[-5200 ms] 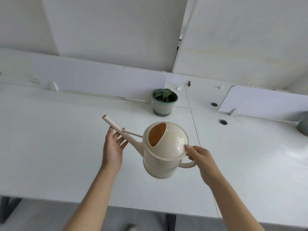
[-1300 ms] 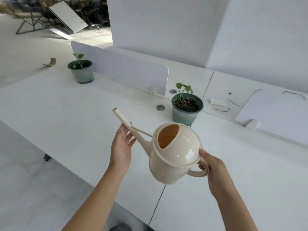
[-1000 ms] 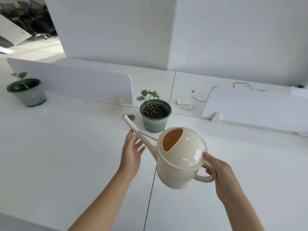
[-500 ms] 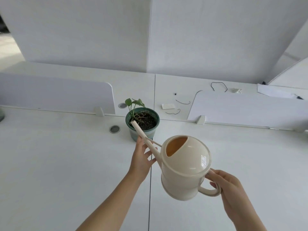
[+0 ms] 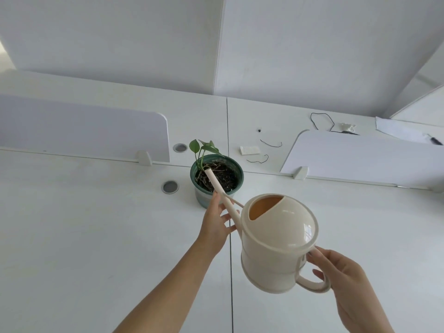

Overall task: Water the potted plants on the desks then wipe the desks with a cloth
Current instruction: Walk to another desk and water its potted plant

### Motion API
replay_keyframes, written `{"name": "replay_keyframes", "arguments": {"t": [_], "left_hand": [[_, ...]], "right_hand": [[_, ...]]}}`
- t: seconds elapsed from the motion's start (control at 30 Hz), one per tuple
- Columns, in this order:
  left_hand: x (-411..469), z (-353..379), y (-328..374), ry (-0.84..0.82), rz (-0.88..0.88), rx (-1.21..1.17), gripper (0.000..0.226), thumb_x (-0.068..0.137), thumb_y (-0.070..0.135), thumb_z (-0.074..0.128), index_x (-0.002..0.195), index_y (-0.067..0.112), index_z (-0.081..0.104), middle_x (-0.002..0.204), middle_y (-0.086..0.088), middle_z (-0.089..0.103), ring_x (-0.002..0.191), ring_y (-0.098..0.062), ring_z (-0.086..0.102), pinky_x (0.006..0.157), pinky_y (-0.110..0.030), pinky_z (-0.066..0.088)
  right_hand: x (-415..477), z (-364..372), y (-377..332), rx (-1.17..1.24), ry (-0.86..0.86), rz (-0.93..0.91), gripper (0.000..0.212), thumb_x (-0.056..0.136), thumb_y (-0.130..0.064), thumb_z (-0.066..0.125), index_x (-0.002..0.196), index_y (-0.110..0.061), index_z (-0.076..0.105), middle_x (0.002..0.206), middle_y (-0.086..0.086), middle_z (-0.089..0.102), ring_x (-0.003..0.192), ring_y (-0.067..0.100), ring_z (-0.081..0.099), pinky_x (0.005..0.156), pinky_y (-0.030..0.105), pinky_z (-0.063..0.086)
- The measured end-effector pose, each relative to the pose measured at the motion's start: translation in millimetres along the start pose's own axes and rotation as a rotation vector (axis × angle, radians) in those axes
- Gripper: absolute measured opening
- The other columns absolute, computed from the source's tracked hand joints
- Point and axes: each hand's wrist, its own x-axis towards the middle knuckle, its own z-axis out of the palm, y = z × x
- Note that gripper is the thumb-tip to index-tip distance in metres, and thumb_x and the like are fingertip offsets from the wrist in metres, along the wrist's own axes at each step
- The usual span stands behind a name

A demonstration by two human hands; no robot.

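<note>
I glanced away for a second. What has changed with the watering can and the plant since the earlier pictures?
The watering can has moved forward toward the green pot. Its spout, beside the pot a second ago, now reaches over the soil. No water shows. Unchanged: the right hand grips the handle, and the left hand supports the spout with straight fingers.

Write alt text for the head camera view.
A person's right hand grips the handle of a cream watering can, tilted so its spout tip is over the soil of a green potted plant on a white desk. The left hand touches the spout from below.
</note>
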Motion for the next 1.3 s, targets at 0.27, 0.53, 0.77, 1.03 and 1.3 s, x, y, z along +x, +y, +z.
{"name": "replay_keyframes", "arguments": {"t": [0.27, 0.53, 0.77, 1.03, 1.3], "left_hand": [[8.4, -2.3, -8.4, -0.021, -0.078, -0.009, 0.023, 0.096, 0.037, 0.041, 0.084, 0.026, 0.057, 0.099, -0.009, 0.053, 0.087, -0.022, 0.053, 0.079, -0.045, 0.05], [7.3, -0.6, -21.7, -0.043, -0.119, -0.006, 0.026, 0.096, 0.041, 0.039, 0.09, 0.018, 0.052, 0.097, -0.008, 0.051, 0.084, -0.021, 0.053, 0.072, -0.04, 0.051], [11.0, 9.4, -25.2, -0.059, -0.141, 0.025, 0.026, 0.096, 0.041, 0.038, 0.092, 0.017, 0.048, 0.099, -0.009, 0.049, 0.087, -0.023, 0.052, 0.079, -0.044, 0.05], [25.7, 31.4, -11.9, -0.059, -0.171, 0.051, 0.029, 0.093, 0.047, 0.038, 0.089, 0.02, 0.049, 0.091, -0.001, 0.054, 0.078, -0.018, 0.053, 0.065, -0.033, 0.048], [32.9, 40.8, -1.0, -0.032, -0.176, 0.016, 0.047, 0.094, 0.049, 0.034, 0.13, 0.022, 0.046, 0.114, -0.001, 0.056, 0.084, -0.016, 0.057, 0.065, -0.035, 0.049]], "right_hand": [[-4.6, 9.8, -10.3, -0.113, 0.071, -0.004, 0.033, 0.054, -0.055, 0.076, 0.069, -0.026, 0.074, 0.101, 0.007, 0.071, 0.089, 0.024, 0.061, 0.087, 0.042, 0.046], [-7.3, 5.0, -20.0, -0.195, 0.078, -0.012, 0.046, 0.038, -0.068, 0.076, 0.065, -0.031, 0.074, 0.082, -0.005, 0.075, 0.076, 0.012, 0.065, 0.068, 0.025, 0.055], [-3.8, -4.6, -24.5, -0.228, 0.093, -0.02, 0.057, 0.028, -0.076, 0.073, 0.064, -0.031, 0.074, 0.074, -0.008, 0.074, 0.07, 0.005, 0.066, 0.055, 0.013, 0.054], [2.6, -0.2, -33.2, -0.249, 0.175, -0.048, 0.029, 0.078, -0.036, 0.064, 0.061, -0.013, 0.069, 0.079, 0.004, 0.069, 0.093, 0.032, 0.062, 0.078, 0.037, 0.05], [9.0, 11.0, -46.0, -0.32, 0.209, -0.074, 0.042, 0.069, -0.057, 0.066, 0.062, -0.016, 0.069, 0.082, 0.015, 0.066, 0.091, 0.034, 0.061, 0.087, 0.055, 0.047]]}}
